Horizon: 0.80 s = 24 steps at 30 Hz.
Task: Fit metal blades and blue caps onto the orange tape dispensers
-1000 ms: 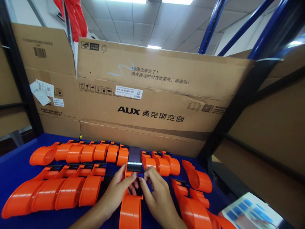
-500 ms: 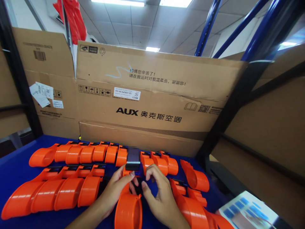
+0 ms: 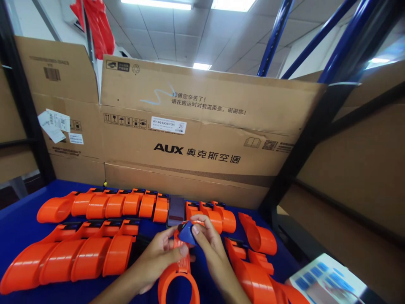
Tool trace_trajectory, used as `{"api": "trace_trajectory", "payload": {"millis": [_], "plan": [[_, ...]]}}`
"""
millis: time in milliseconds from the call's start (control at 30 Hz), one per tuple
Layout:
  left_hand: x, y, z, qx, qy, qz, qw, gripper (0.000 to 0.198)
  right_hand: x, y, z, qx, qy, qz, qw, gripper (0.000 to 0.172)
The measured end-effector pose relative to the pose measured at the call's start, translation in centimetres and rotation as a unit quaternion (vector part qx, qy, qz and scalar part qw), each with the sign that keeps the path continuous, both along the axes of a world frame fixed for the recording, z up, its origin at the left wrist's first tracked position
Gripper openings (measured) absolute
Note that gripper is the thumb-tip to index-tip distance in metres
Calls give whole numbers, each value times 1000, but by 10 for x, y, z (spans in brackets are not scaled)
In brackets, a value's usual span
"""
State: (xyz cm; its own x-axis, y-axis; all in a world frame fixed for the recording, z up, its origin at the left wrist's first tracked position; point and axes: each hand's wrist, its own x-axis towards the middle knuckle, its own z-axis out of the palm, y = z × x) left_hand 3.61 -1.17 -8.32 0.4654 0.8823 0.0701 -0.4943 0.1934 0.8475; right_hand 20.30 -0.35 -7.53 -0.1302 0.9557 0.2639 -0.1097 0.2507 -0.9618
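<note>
My left hand (image 3: 164, 255) is closed on the narrow upper part of an orange ring-shaped piece (image 3: 163, 287), whose open ring hangs low at the front centre. In my right hand (image 3: 210, 242), thumb and fingers pinch a small blue piece (image 3: 187, 233) at the top end of the orange piece. Just behind my hands a dark flat object (image 3: 176, 210) stands on the blue surface. More orange pieces lie in rows, with one back-row piece (image 3: 160, 210) close behind my left hand.
The blue table (image 3: 19, 211) carries a left front row of orange pieces (image 3: 87, 259) and others at the right (image 3: 259, 238). Cardboard (image 3: 202, 135) walls off the back. A white-and-blue device (image 3: 327, 278) sits at the lower right, by a dark post (image 3: 291, 164).
The orange piece has been lifted and turned so its ring faces me. My right hand, earlier apart from it, now pinches the blue piece at its top.
</note>
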Motion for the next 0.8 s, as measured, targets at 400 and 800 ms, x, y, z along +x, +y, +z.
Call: {"api": "trace_trajectory", "payload": {"millis": [400,800], "plan": [[2,4,1,37,44,86,995,45,-9,3,-5,35,-34,-21,999,26],[-9,15,7,-83,3,110,990,60,-11,-2,-3,39,-118,-45,991,27]]}}
